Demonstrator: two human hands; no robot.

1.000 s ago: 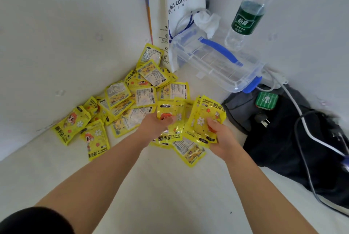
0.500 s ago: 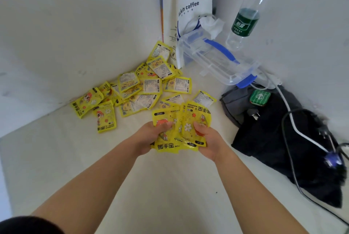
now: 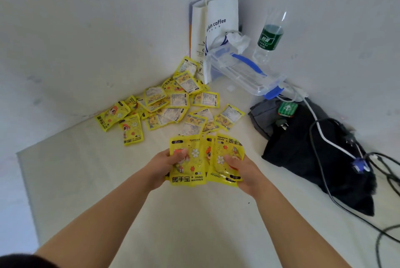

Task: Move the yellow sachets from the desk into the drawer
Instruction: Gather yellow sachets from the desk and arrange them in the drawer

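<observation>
Both the left hand and right hand grip yellow sachets over the desk, well inside its left edge.

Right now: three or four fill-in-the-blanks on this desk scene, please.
The left hand and right hand both hold ____ sachets.
The bottle by the wall carries a ____ label.
The clear box has a ____ handle.
The paper bag is printed with the word ____.
Missing: yellow, green, blue, coffee.
</observation>
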